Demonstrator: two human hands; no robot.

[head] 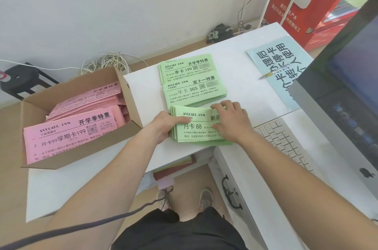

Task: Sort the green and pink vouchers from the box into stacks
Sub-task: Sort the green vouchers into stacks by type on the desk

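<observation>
A cardboard box (131,127) at the left holds several pink vouchers (71,133). On the white desk (255,94) lie green voucher stacks: a far one (184,67) and one (194,90) just nearer. At the desk's front edge sits a third green stack (196,129). My left hand (165,127) grips its left edge, thumb on top. My right hand (233,121) lies on its right part, fingers curled over the far edge and covering some print.
A white keyboard (286,143) and a monitor (347,106) stand at the right. A blue sign (280,70) with a pen (274,72) lies at the back right. Coiled cables (106,61) sit behind the box. A red machine (306,4) stands beyond the desk.
</observation>
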